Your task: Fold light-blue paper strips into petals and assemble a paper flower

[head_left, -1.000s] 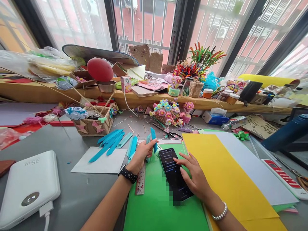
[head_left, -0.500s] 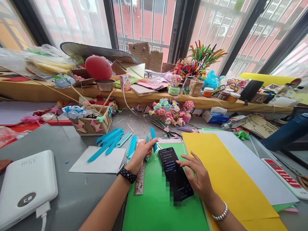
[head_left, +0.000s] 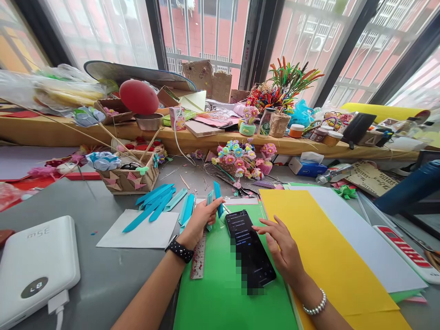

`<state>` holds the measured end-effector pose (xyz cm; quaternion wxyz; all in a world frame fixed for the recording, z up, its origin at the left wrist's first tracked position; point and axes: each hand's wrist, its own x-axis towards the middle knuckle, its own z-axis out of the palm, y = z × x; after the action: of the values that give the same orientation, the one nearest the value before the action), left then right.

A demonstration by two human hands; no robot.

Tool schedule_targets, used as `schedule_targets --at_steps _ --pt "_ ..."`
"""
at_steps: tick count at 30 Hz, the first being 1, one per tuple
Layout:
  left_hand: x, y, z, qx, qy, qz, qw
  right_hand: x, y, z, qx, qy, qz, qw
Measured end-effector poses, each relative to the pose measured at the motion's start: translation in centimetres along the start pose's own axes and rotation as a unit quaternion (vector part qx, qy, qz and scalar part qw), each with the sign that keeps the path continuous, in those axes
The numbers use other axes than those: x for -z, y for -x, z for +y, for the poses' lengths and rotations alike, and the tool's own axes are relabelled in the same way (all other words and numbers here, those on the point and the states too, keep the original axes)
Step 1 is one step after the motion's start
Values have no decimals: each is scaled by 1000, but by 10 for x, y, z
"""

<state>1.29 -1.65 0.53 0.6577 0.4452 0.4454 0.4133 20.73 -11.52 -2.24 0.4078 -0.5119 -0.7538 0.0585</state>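
Note:
My left hand (head_left: 201, 220) is closed around folded blue paper strips (head_left: 217, 198), held upright over the far edge of the green sheet (head_left: 223, 293). A black phone (head_left: 249, 250) lies on that green sheet with its screen lit. My right hand (head_left: 282, 247) hovers open at the phone's right side, fingers spread and reaching over the screen. A patterned ruler (head_left: 197, 259) lies along the green sheet's left edge, under my left wrist. More blue paper strips (head_left: 156, 204) lie fanned on a white sheet (head_left: 137, 233) to the left.
A yellow sheet (head_left: 319, 247) over white paper lies to the right. A white power bank (head_left: 32, 263) sits at the near left. A woven basket (head_left: 132, 176), a paper flower bouquet (head_left: 237, 160) and scissors lie beyond. The wooden shelf (head_left: 192, 140) behind is crowded with craft supplies.
My right hand's fingers have lifted slightly off the phone screen and spread. The left hand keeps hold of the blue strips. The view has shifted a little.

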Motion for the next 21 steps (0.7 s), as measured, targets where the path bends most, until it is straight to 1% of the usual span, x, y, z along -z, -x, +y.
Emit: schedule_targets --at_steps 6,10,14,21 --pt "0 -1 -1 2 3 3 1000 -1 0 1 -12 -5 -5 1000" --pt "0 -1 0 10 5 5 1000 0 -1 0 -20 -7 -19 1000" --pt "0 -1 0 16 8 7 1000 1 -2 -1 -13 -12 -32 999" --pt "0 -1 0 3 6 0 1000 -1 -1 0 -16 -10 -37 999"
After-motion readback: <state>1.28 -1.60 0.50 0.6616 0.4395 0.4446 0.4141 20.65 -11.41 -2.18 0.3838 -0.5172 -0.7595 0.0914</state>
